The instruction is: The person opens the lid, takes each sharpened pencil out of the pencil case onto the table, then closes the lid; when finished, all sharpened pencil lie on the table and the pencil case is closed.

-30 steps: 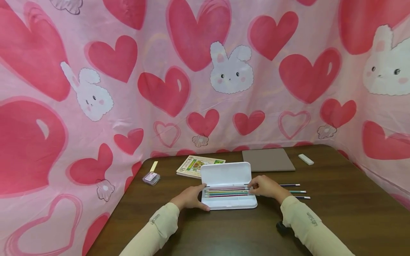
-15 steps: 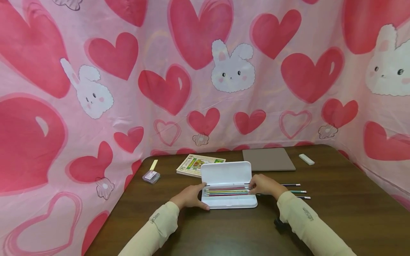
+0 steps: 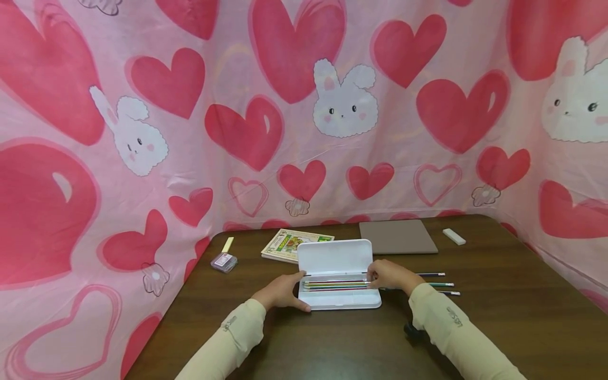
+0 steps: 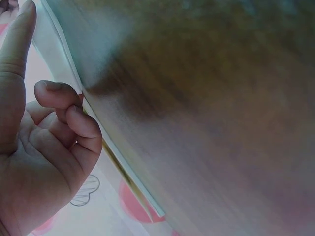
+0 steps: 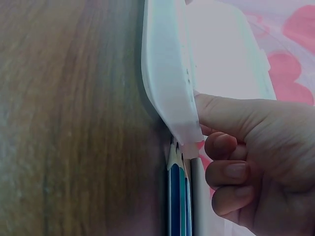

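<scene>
A white pencil case (image 3: 336, 258) lies open on the brown table (image 3: 499, 306), lid up at the back. Several coloured pencils (image 3: 334, 285) lie side by side in its tray. My left hand (image 3: 283, 292) grips the case's left end, thumb along the front and fingers curled at the edge (image 4: 74, 118). At the right end, my right hand (image 3: 389, 277) holds the case, thumb against the end wall (image 5: 170, 88) and fingers (image 5: 229, 172) curled below it. Three more pencils (image 3: 439, 284) lie on the table just right of that hand; blue ones (image 5: 177, 196) show under it.
A picture book (image 3: 287, 244) and a grey pad (image 3: 397, 237) lie behind the case. A white eraser (image 3: 453, 236) sits at the back right, a small pink box (image 3: 224, 262) and a yellow strip (image 3: 228, 245) at the back left. Pink heart fabric walls in the table.
The right hand has shifted slightly left and up at the case's end, and the pencils in the tray lie closer together. The left hand has not moved.
</scene>
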The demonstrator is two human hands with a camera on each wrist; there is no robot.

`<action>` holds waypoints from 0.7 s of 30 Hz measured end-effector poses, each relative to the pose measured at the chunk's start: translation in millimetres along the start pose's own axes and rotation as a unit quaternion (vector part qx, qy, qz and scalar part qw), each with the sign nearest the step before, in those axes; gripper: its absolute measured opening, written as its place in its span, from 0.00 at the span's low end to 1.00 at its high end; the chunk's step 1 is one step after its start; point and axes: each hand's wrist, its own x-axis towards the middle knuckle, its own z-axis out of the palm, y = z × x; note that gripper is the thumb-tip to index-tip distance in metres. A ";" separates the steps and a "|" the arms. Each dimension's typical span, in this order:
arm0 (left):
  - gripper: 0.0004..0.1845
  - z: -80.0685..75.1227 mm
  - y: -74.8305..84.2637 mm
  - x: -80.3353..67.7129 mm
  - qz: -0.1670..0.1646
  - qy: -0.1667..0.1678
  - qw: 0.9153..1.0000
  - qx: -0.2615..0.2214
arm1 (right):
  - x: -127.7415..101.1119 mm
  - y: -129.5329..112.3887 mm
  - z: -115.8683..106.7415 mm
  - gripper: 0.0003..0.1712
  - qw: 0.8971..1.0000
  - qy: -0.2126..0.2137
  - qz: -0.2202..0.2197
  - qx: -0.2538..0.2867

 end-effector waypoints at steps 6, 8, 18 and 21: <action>0.55 0.3 0.4 -0.4 -0.002 0.000 1.000 -0.001 | -2.8 -0.5 1.6 0.09 1.000 0.015 -0.011 0.004; 0.55 0.0 1.1 -0.7 -0.001 0.000 1.000 -0.001 | -3.6 0.2 2.7 0.09 1.000 0.021 -0.017 0.004; 0.55 0.2 0.5 -1.5 -0.002 0.000 1.000 -0.004 | -8.6 10.9 4.4 0.06 0.997 0.056 -0.035 0.051; 0.55 0.4 -0.7 -1.0 0.003 0.002 1.000 -0.004 | -12.3 15.3 3.4 0.05 0.994 0.084 -0.047 0.055</action>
